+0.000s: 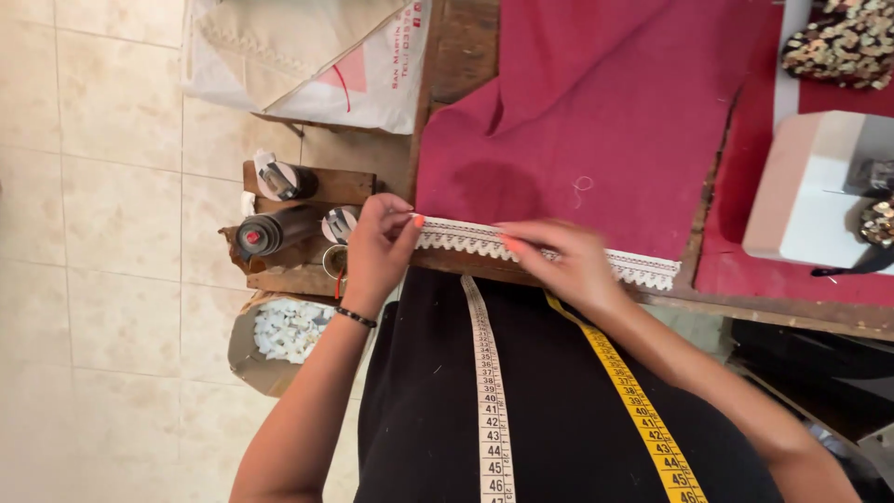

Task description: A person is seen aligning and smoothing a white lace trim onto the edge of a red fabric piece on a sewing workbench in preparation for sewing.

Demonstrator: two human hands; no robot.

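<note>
While the left hand pinches one end of the white lace trim, fingers closed on it, the right hand presses flat, fingers together, farther along. Lace runs lengthwise along the maroon fabric edge, beside the worktop rim.

The right hand covered a stretch of the white lace trim, so the strip beneath it could not be seen. The measuring tape ran off the bottom edge. The sewing machine was cut by the right edge, and the sequinned fabric by the top corner.
</note>
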